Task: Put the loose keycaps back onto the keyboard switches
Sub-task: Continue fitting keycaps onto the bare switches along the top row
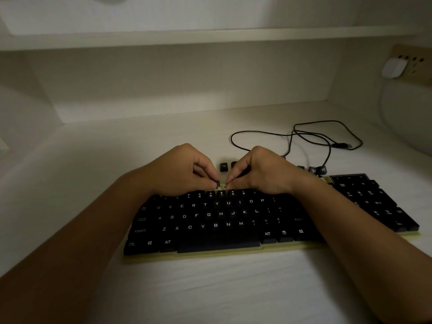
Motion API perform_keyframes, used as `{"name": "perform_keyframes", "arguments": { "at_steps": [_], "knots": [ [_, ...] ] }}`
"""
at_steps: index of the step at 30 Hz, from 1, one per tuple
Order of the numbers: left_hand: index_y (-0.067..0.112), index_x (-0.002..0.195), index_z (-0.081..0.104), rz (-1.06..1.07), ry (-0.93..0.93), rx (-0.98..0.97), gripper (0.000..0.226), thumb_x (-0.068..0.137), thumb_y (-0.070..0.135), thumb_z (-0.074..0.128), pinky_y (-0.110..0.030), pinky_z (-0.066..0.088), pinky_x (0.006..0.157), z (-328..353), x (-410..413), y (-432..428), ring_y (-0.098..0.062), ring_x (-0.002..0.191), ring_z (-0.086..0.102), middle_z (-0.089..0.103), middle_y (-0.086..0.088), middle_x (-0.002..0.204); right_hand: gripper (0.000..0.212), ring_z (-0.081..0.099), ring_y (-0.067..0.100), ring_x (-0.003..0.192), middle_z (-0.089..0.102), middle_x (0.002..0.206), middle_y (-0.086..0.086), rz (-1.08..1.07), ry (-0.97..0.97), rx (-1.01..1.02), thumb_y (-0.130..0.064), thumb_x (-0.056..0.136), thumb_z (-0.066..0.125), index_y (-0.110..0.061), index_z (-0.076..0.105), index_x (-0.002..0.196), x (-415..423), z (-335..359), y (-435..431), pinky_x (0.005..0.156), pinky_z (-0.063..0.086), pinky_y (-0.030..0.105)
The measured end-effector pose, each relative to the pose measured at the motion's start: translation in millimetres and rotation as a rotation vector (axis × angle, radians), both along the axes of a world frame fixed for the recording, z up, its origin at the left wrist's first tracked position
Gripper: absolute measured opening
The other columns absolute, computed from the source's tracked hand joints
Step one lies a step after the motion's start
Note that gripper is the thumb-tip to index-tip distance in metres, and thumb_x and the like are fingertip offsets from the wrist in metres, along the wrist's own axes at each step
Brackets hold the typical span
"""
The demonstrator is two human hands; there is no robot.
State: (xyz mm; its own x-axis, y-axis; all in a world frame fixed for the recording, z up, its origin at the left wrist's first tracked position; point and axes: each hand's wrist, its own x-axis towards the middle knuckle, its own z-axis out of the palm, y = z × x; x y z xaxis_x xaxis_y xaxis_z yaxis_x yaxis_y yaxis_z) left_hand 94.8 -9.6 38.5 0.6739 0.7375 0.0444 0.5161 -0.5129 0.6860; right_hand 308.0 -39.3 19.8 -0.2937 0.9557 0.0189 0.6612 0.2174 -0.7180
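Forearms over keyboard [219,220], both hands at top row.
Left hand [184,171] pinches keycap [218,184] to seat it; right hand [259,171] fingertips pinched beside, contents unclear; spare caps [224,166] wait behind.

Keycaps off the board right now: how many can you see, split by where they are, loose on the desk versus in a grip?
Loose keycaps on the desk, behind the keyboard: 5 visible, some partly hidden by the right hand
Keycap in left hand grip: 1
Total: 6 visible
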Motion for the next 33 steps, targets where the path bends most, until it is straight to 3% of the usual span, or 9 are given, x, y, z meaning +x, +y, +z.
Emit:
{"name": "perform_keyframes", "arguments": {
  "at_steps": [7,12,24,30,33],
  "knots": [
    [0.018,0.084,0.080,0.045,0.023,0.165,0.009,0.075,0.014,0.080,-0.030,0.059,0.078,-3,2,-7,-0.004,0.071,0.072,0.077,0.006,0.077,0.007,0.063,-0.005,0.066,0.077,0.075,-0.007,0.009,0.019,-0.005,-0.022,0.077,0.084,-0.022,0.083,0.083,0,1,-1,0.066,0.044,0.007],
    [0.020,0.082,0.080,0.087,-0.031,0.257,0.007,0.079,0.015,0.076,-0.008,0.050,0.068,-13,0,-16,0.004,0.071,0.069,0.077,0.010,0.077,0.006,0.063,-0.005,0.065,0.076,0.073,-0.009,0.008,0.033,-0.010,-0.021,0.077,0.084,-0.020,0.083,0.083,1,1,-1,0.064,0.043,0.006],
    [0.016,0.078,0.080,0.183,-0.145,0.188,0.010,0.072,0.007,0.080,-0.038,0.060,0.077,-19,2,-16,-0.010,0.071,0.074,0.077,0.002,0.077,0.008,0.068,0.000,0.074,0.078,0.080,-0.006,0.013,0.026,-0.016,-0.021,0.078,0.083,-0.020,0.083,0.085,1,1,-2,0.071,0.049,0.010],
    [0.018,0.081,0.080,0.131,-0.173,0.274,0.012,0.076,0.009,0.075,-0.038,0.061,0.074,-26,1,-22,-0.010,0.072,0.074,0.078,0.002,0.080,0.007,0.066,-0.003,0.070,0.078,0.077,-0.007,0.013,0.030,-0.008,-0.021,0.078,0.084,-0.020,0.083,0.085,0,0,-2,0.068,0.046,0.008],
    [0.019,0.080,0.080,0.104,-0.139,0.369,0.014,0.078,0.019,0.067,-0.035,0.060,0.065,-26,-1,-24,-0.012,0.063,0.072,0.078,0.005,0.077,0.007,0.067,-0.002,0.072,0.078,0.078,-0.007,0.013,0.029,-0.005,-0.021,0.078,0.084,-0.021,0.083,0.084,1,0,-1,0.070,0.048,0.010]
  ]
}}
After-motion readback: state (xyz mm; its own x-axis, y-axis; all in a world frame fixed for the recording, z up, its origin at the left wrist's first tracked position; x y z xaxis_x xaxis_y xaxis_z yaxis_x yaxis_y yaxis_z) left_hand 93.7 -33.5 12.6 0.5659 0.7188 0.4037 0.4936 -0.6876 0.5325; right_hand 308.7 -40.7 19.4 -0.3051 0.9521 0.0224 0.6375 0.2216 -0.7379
